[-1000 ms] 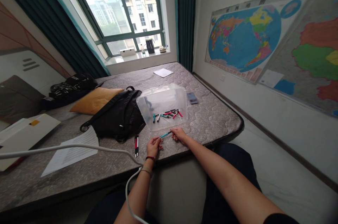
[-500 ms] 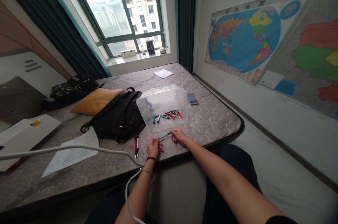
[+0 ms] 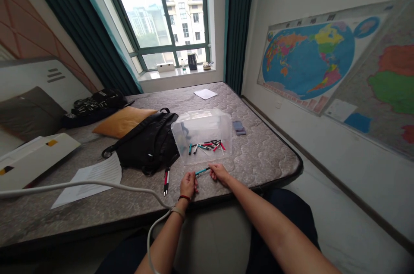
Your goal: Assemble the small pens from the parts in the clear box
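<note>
Bedroom, by the bare mattress (image 3: 265,153).

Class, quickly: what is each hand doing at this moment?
Left hand: closed, holding one end of the teal pen.
Right hand: closed, holding the pen's other end.

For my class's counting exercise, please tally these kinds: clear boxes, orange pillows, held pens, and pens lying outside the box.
Clear box: 1
Orange pillow: 1
Held teal pen: 1
Pens lying outside: 2
Total: 5
</note>
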The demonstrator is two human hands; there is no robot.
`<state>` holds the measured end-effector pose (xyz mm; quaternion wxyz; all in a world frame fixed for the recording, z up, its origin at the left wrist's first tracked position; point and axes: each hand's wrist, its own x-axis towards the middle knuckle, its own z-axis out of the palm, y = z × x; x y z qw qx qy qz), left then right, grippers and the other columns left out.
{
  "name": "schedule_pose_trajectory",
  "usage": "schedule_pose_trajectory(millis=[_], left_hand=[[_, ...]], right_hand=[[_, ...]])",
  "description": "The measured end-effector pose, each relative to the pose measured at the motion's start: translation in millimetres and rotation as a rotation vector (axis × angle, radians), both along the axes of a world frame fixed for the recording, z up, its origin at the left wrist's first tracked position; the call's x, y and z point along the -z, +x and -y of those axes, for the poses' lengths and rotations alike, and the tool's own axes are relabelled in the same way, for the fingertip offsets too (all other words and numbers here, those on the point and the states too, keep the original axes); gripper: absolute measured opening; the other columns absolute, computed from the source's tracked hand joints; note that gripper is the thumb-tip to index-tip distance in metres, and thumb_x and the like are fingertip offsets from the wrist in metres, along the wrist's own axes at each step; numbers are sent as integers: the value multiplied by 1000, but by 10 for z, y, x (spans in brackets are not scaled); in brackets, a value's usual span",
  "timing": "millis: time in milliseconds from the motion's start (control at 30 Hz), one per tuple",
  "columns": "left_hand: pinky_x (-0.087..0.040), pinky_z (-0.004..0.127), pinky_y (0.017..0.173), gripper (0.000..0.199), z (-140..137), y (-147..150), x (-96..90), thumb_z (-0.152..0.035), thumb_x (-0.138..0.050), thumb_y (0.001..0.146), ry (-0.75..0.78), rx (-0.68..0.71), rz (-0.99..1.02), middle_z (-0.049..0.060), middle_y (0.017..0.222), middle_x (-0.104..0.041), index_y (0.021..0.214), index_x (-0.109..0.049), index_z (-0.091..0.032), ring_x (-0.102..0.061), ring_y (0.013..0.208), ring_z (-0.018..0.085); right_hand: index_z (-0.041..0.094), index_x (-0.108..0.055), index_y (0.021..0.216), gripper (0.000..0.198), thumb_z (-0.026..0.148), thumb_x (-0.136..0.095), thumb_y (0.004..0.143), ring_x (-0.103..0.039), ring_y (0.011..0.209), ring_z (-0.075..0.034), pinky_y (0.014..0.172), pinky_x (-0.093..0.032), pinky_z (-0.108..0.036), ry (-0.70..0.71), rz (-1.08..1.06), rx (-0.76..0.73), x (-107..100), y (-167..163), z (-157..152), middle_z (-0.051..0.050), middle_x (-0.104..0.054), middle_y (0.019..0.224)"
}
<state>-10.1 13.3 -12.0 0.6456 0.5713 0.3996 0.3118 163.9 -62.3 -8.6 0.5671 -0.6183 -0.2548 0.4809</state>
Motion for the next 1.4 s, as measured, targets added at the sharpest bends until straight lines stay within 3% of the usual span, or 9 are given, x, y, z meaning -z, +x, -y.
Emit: schedule_pose_trajectory(millis=[267, 367, 633, 767, 900, 1000, 1100, 1300, 1400], left_hand=[[-31, 18, 29, 50, -9, 21, -42, -70, -57, 76, 6, 12, -97, -6, 43, -48, 66, -51, -21, -43, 28, 9], [-28, 18, 29, 53, -50, 53, -42, -73, -55, 75, -59, 26, -172, -8, 41, -43, 63, -48, -22, -38, 27, 8], [-20, 18, 27, 52, -178, 106, 12, -70, -64, 70, -273, 43, -97, -10, 35, -34, 59, -44, -23, -28, 25, 8], [-21, 18, 28, 52, -216, 106, 72, -69, -65, 69, -345, 30, -53, -10, 36, -35, 60, -42, -23, -32, 26, 9], [-31, 20, 32, 51, -192, 61, 65, -70, -64, 70, -349, 26, 21, -9, 41, -41, 67, -43, -23, -39, 31, 10], [-41, 23, 39, 52, -136, 15, 35, -72, -61, 70, -312, 46, 63, -8, 47, -48, 73, -45, -23, -47, 37, 12], [-43, 24, 43, 51, -73, 7, 18, -71, -60, 71, -245, 88, 50, -6, 52, -54, 74, -46, -22, -52, 40, 12], [-35, 23, 43, 51, 14, 59, 30, -71, -40, 84, 107, 280, -177, -4, 62, -62, 77, -48, -21, -47, 40, 10], [-37, 25, 51, 49, 45, 45, 30, -67, -38, 88, 238, 300, -273, -2, 65, -63, 76, -51, -21, -51, 48, 12]], right_hand=[[17, -54, 62, 48, 57, -56, 87, -43, 36, -7, 38, -31, -18, 15, -7, -31, -5, 11, 4, 4, -52, 46], [18, -51, 63, 45, 56, -58, 87, -44, 36, -7, 37, -31, -18, 14, -9, -37, 0, 20, -6, 5, -52, 46], [20, -49, 74, 33, 48, -59, 89, -52, 42, -7, 38, -40, -16, -4, 28, -49, 44, 38, -22, 3, -57, 62], [21, -49, 79, 29, 45, -61, 88, -58, 48, -7, 42, -46, -17, -15, 48, -74, 87, 39, -24, 2, -61, 72], [20, -51, 76, 32, 48, -65, 84, -57, 47, -8, 40, -44, -17, 33, 58, -70, 114, 33, -14, 1, -63, 69], [20, -48, 67, 42, 56, -62, 83, -47, 38, -7, 34, -33, -17, 60, 37, -47, 122, 37, -6, 3, -57, 56], [20, -45, 62, 51, 66, -57, 82, -41, 34, -6, 32, -25, -18, 71, -39, -49, 112, 46, 2, 3, -56, 52], [21, -45, 60, 56, 73, -57, 77, -39, 32, -5, 33, -19, -19, 74, -145, 44, 69, 36, 1, 2, -58, 51], [20, -45, 57, 57, 72, -56, 78, -37, 31, -6, 33, -18, -19, 80, -110, 78, 80, 21, -1, 3, -53, 46]])
